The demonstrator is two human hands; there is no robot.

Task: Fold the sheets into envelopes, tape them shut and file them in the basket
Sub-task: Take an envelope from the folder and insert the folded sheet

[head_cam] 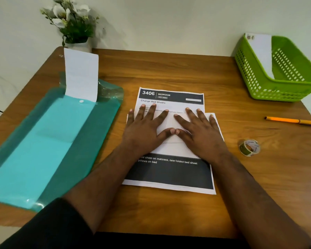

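Here both hands, left (144, 130) and right (199, 132), press flat, fingers straight, on the folded sheet (169, 169); tape (249, 147) right of it; basket (276, 90) beyond.

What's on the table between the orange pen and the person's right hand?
In the head view, a small roll of clear tape lies there, below the orange pen, apart from the right hand; otherwise bare wooden table.

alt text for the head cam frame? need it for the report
Two flat hands, left hand and right hand, press a folded white sheet onto a printed page on a wooden table. A teal folder lies left; tape roll, orange pen and green basket sit right.
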